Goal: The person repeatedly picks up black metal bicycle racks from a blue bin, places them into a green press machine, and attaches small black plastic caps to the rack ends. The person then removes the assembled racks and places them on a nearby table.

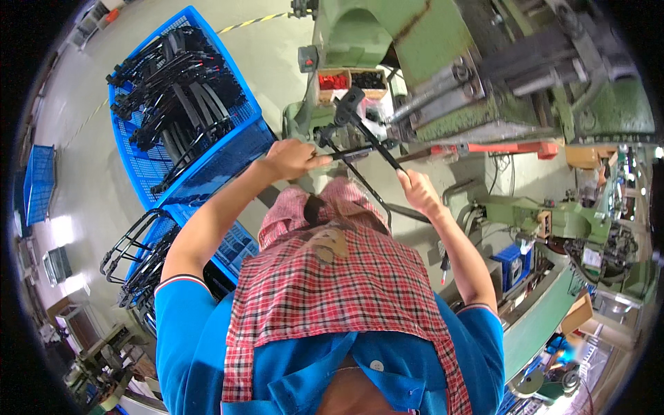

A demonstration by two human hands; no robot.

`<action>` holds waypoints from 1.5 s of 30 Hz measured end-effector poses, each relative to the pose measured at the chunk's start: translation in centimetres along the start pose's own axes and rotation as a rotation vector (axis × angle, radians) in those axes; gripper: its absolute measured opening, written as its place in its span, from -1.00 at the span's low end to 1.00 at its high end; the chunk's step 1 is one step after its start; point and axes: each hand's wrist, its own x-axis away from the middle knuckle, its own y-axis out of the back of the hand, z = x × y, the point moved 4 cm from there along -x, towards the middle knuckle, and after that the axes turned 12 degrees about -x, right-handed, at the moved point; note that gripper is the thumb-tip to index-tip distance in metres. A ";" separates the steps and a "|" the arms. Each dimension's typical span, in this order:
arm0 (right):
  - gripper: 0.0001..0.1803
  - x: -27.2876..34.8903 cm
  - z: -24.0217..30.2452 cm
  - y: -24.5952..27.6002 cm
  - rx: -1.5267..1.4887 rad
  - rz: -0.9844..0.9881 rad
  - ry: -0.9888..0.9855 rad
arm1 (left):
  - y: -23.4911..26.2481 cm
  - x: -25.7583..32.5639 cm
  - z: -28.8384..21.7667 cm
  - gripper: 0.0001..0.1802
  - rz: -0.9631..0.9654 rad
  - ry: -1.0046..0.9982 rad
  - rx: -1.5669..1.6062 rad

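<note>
In front of my apron I hold a black tubular frame with flat bars crossing each other and a blocky joint [349,104] at its far end. My left hand [292,158] is closed round the left end of one black bar [351,151]. With my right hand [419,194] I grip the near end of a longer black tube [377,144] that slants away to the joint. A thin curved black tube [366,184] hangs below, between my hands. The fingers' undersides are hidden. Just beyond the frame stands a green machine [432,59].
At left, a blue crate [257,114] is heaped with black frame parts [183,97]; more parts [149,266] lie below it. Small boxes of red pieces [333,82] and black pieces [367,80] sit by the machine. A red bar [508,148] runs along its near side.
</note>
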 end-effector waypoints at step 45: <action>-0.65 0.9 0.8 -0.3 -0.079 -0.034 -0.022 | 1.9 -6.7 -8.3 -0.71 -0.799 -0.333 0.567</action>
